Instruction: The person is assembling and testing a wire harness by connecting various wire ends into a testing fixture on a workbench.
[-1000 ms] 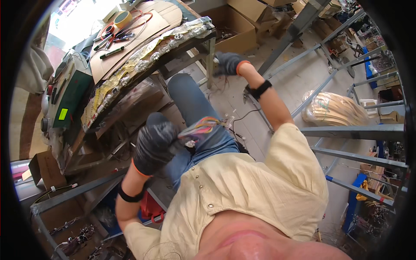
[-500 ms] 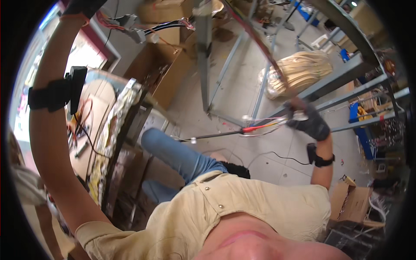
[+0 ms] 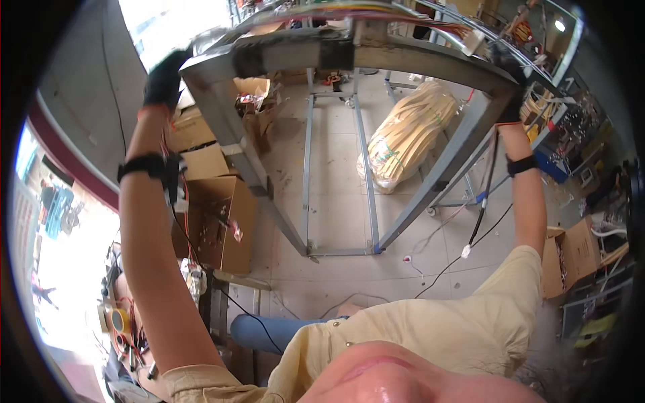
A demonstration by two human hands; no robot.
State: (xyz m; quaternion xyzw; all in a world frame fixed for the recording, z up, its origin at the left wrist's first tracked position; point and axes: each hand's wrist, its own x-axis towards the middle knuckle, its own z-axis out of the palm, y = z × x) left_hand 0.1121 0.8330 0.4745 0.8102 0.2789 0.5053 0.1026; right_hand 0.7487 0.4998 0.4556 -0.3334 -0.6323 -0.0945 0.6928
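A wire harness (image 3: 416,25) of many coloured wires stretches along the top bar of a grey metal frame (image 3: 289,59). My left hand (image 3: 164,82), in a dark glove, is closed on the harness's left end beside the frame's left corner; its fingers are partly hidden. At the right corner my gloved right hand (image 3: 508,84) is closed around the other end, near a white connector (image 3: 474,42). Below that hand hangs a black-sleeved branch (image 3: 480,221) with a white plug (image 3: 466,252) at its tip. More loose wires dangle under my left wrist.
A plastic-wrapped bundle of cream strips (image 3: 411,134) lies on the floor behind the frame. Open cardboard boxes (image 3: 232,225) stand at the left, another box (image 3: 571,258) at the right. A cluttered bench (image 3: 144,349) is at lower left. Thin cables trail over the floor.
My right hand has moved up and away to the frame's right corner. Both arms now reach forward, with the harness spread across the frame top. The view has turned toward the frame.
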